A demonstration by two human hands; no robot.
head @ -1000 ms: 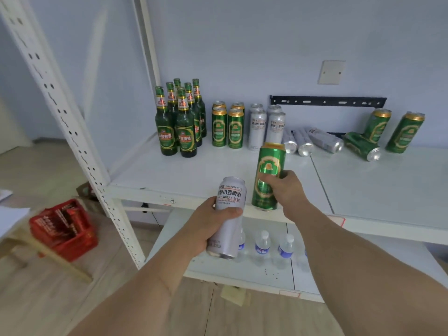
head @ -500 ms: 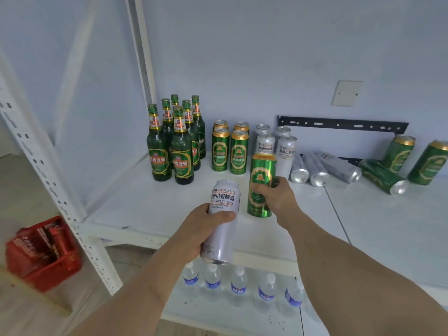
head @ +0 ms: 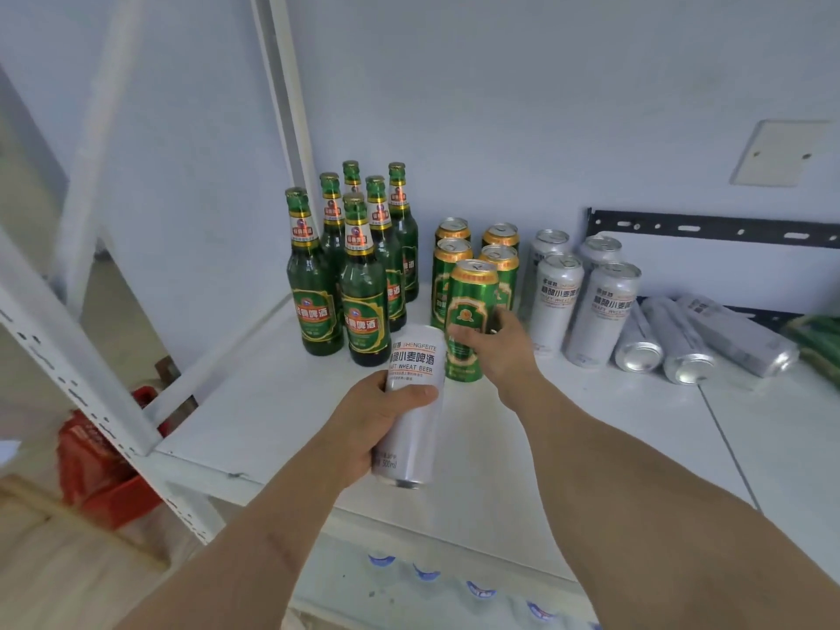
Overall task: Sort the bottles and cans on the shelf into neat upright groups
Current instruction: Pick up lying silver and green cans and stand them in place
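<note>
My right hand point(head: 497, 352) grips a green can point(head: 468, 311) that stands upright on the white shelf point(head: 591, 429), just in front of several upright green cans point(head: 447, 266). My left hand point(head: 372, 425) holds a silver wheat beer can point(head: 411, 402) in the air above the shelf's front part. Several green bottles point(head: 359, 284) stand grouped at the back left. Several silver cans point(head: 586, 306) stand upright right of the green cans. Three silver cans point(head: 682, 343) lie on their sides further right.
A green can point(head: 818, 338) lies at the right edge, blurred. A black metal bracket point(head: 709, 229) runs along the wall. Water bottles point(head: 477, 588) stand on the lower shelf. A red crate point(head: 95, 466) sits on the floor at the left, behind the white perforated upright point(head: 68, 338).
My right hand has carried the green can forward and left and set it down in front of the green cans. The left hand has moved closer to the shelf with the silver can.
</note>
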